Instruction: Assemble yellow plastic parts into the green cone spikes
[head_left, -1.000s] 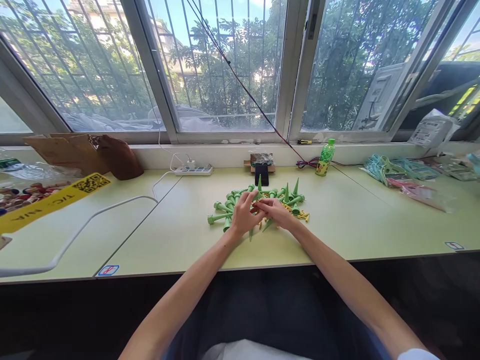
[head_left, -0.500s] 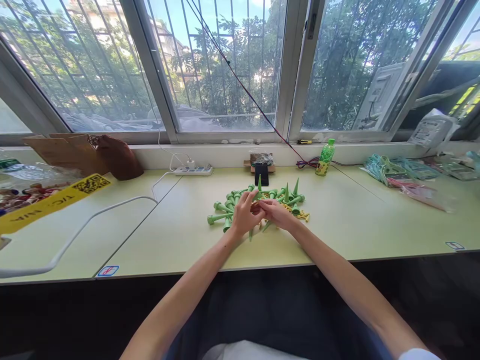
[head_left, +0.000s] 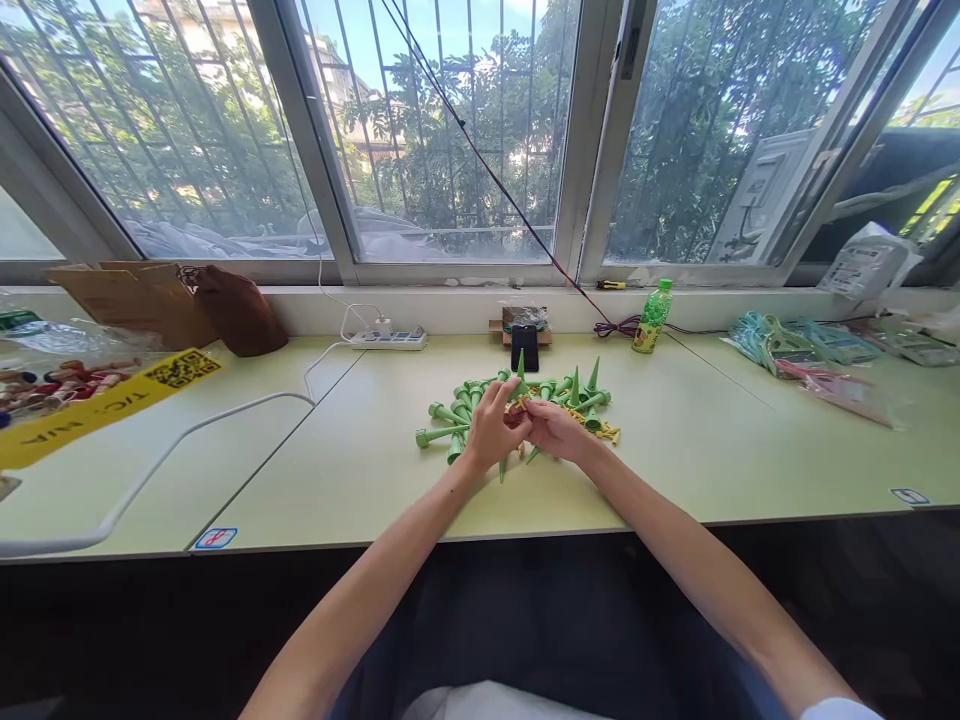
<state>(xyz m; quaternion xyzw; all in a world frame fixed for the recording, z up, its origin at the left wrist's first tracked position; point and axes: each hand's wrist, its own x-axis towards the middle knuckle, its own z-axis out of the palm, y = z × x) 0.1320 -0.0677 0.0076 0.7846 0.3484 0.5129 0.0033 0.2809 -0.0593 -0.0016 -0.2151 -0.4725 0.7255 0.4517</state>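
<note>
My left hand is closed around a green plastic spike, whose pointed end sticks up above the fingers. Right beside it, my right hand has its fingertips pinched together at the lower part of that spike. Something small and yellow shows near those fingertips, but I cannot make out whether they hold it. Around both hands lies a pile of green spikes with wide capped ends. Small yellow plastic pieces are scattered among them, mostly to the right.
Behind the pile lies a black phone by a small cardboard box. A green bottle stands to the right, and bagged items lie farther along. A power strip and white cable occupy the left; the table's front edge runs below my forearms.
My right fingertips have shifted slightly against the spike in my left hand. Both hands otherwise stay in place, and the view has tilted a little.
</note>
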